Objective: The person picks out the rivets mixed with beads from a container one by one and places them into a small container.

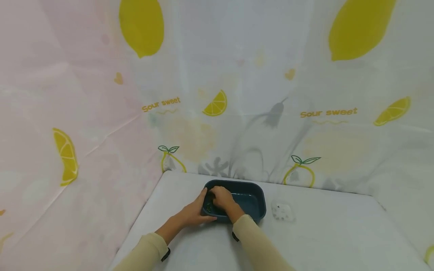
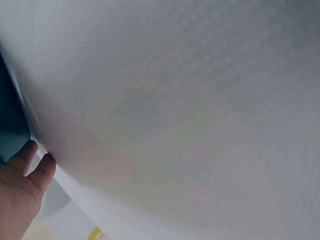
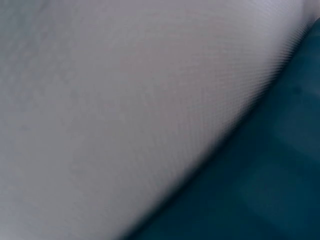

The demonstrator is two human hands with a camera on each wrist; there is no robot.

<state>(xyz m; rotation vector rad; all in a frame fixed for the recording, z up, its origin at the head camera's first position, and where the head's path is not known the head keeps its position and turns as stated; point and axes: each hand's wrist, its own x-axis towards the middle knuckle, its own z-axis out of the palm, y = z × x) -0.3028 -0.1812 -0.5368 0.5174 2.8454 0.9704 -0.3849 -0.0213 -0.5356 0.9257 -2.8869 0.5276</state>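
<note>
A dark blue rectangular tub (image 1: 250,203) stands on the white-covered table, in the middle of the head view. My left hand (image 1: 194,211) lies against its near left corner, thumb along the front wall and fingers along the left side. In the left wrist view, extended fingers of the left hand (image 2: 27,182) touch the tub's outer wall (image 2: 11,112). Inside the tub's left part, my right hand (image 1: 223,198) reaches down with bent fingers; its fingertips are hidden. Small green bits (image 1: 209,207) show beside them. The right wrist view holds only the tub's wall (image 3: 260,185) and white cloth.
To the right of the tub lies a small clear or whitish flat item (image 1: 282,210) with dark spots, too blurred to identify. White cloth covers the table (image 1: 325,233). Lemon-printed curtains (image 1: 251,75) hang behind the table and at both sides.
</note>
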